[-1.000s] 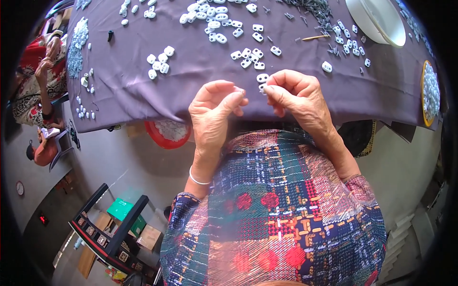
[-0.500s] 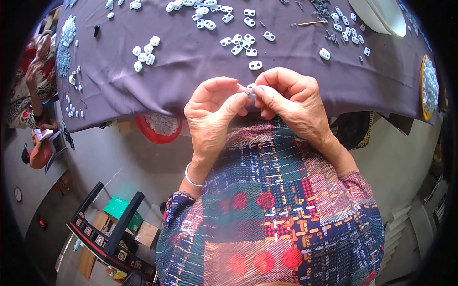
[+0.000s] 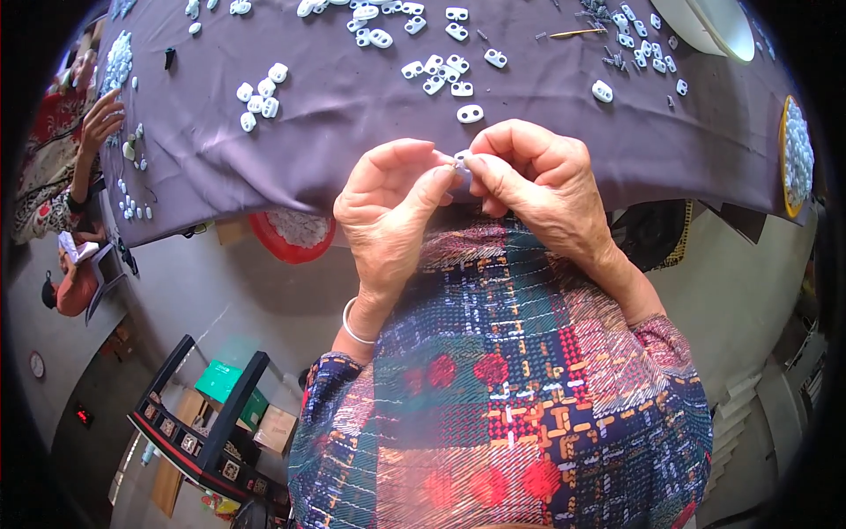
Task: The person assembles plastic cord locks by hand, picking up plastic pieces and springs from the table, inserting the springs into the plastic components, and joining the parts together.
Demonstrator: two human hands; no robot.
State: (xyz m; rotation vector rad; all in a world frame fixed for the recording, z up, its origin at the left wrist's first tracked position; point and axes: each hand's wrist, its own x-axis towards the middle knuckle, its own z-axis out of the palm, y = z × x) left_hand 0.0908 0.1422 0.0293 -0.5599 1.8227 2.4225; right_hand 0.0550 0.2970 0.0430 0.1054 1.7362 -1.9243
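Close together above the cloth's near edge, my two hands meet at one small white cord lock part. My right hand pinches it between thumb and forefinger. My left hand has its thumb and forefinger closed at the part's left side; a tiny piece there is too small to name. Just beyond my fingertips lies a loose white two-hole cord lock. Farther out is a cluster of similar two-hole pieces. Left of these sits a group of rounder white pieces.
Small metal springs and a thin brownish stick lie far right, near a white tub. A yellow-rimmed basket of white parts stands at the right edge. Below the cloth is a red basin. Another person's hand is at left.
My hands keep nearly the same pose, pinched at the small part. The other person's hand at left has moved toward the pile of white pieces. The view has shifted slightly.
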